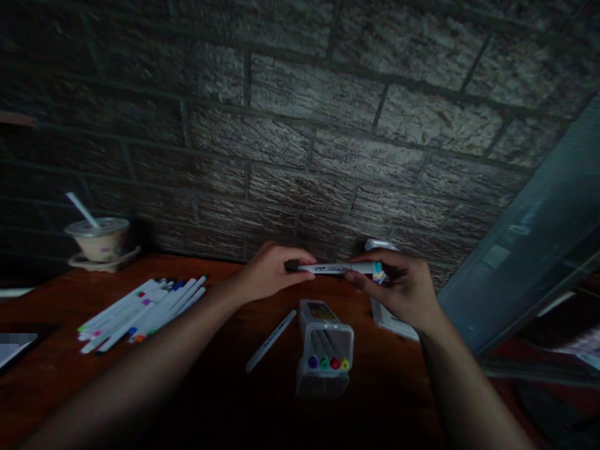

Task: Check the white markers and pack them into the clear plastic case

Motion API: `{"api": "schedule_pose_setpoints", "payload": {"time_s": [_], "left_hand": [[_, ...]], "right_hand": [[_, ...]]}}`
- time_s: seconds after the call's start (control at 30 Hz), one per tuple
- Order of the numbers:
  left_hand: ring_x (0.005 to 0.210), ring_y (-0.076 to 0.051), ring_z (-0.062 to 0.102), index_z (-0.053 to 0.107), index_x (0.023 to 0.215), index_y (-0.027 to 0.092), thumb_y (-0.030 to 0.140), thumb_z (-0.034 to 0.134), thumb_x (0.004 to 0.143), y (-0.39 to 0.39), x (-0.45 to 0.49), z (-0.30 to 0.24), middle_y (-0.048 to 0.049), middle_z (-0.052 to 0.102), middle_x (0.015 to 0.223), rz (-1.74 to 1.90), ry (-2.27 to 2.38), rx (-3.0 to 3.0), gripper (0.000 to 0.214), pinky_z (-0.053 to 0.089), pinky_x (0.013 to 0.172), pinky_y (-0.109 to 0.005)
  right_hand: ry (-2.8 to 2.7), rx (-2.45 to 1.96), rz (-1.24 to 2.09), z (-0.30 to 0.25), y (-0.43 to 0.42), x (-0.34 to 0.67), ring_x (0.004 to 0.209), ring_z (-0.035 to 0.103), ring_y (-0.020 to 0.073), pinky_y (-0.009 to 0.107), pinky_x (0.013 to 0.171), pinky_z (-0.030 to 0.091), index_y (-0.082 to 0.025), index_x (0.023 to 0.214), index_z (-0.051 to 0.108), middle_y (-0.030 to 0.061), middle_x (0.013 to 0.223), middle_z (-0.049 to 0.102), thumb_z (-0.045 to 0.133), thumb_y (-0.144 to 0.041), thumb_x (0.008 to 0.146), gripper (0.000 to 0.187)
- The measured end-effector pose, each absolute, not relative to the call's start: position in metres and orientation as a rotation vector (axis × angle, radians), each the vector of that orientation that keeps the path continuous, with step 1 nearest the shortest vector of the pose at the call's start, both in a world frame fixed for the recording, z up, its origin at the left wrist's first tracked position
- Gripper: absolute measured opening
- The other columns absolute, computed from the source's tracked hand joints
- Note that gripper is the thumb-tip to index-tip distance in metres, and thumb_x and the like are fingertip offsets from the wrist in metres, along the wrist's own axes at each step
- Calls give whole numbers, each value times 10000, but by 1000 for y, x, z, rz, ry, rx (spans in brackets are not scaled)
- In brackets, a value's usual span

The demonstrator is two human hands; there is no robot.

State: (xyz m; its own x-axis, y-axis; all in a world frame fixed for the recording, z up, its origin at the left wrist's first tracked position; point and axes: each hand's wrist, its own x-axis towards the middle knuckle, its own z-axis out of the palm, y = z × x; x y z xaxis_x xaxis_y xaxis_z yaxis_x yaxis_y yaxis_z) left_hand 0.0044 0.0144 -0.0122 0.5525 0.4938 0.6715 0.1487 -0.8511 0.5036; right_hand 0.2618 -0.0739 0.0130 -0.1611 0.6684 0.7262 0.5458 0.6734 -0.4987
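Left hand (267,273) and right hand (402,289) hold one marker (335,269) (level) above the marker case (323,347).

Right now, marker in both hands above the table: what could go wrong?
1. The marker spans the left grip on its dark cap and the right grip on its teal end; if the cap pops free, it may drop to the table and roll.
2. The marker case lies on its side, mouth toward the camera; a forearm nudge could spill its contents.
3. The loose marker beside it could roll if bumped.
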Motion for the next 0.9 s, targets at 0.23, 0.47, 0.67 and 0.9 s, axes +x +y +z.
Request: {"api": "schedule_pose_setpoints", "payload": {"time_s": [0.23, 0.47, 0.67, 0.9], "left_hand": [[805, -183, 774, 800, 984, 163, 188, 810, 849, 15, 13, -22, -45, 830, 932, 1377, 530, 2473, 137, 586, 682, -252], [832, -187, 779, 795, 994, 163, 148, 803, 841, 7, 19, -23, -55, 827, 931, 1469, 466, 2542, 154, 600, 740, -269], [742, -167, 758, 748, 927, 157, 220, 810, 839, -4, 26, -24, -34, 811, 863, 1635, 434, 2521, 125, 577, 652, -244], [687, -155, 733, 725, 883, 168, 290, 835, 830, -12, 31, -27, -21, 794, 810, 1722, 484, 2486, 172, 562, 626, -247]], "right_hand": [[-2146, -853, 59, 52, -77, 225, 646, 688, 140, 234, 566, 509, -189, 944, 808, 29, 801, 791, 816, -246, 870, 94], [-2238, -733, -9, 48, -79, 225, 636, 670, 115, 213, 548, 488, -210, 1019, 800, -4, 777, 759, 818, -175, 867, 157], [-2246, -638, 54, 59, -90, 233, 825, 712, 174, 280, 684, 568, -285, 1145, 798, 39, 963, 759, 776, -162, 894, 280], [-2231, -665, 93, 60, -96, 231, 834, 733, 184, 285, 692, 587, -297, 1166, 794, 36, 986, 784, 783, -194, 895, 290]]}}
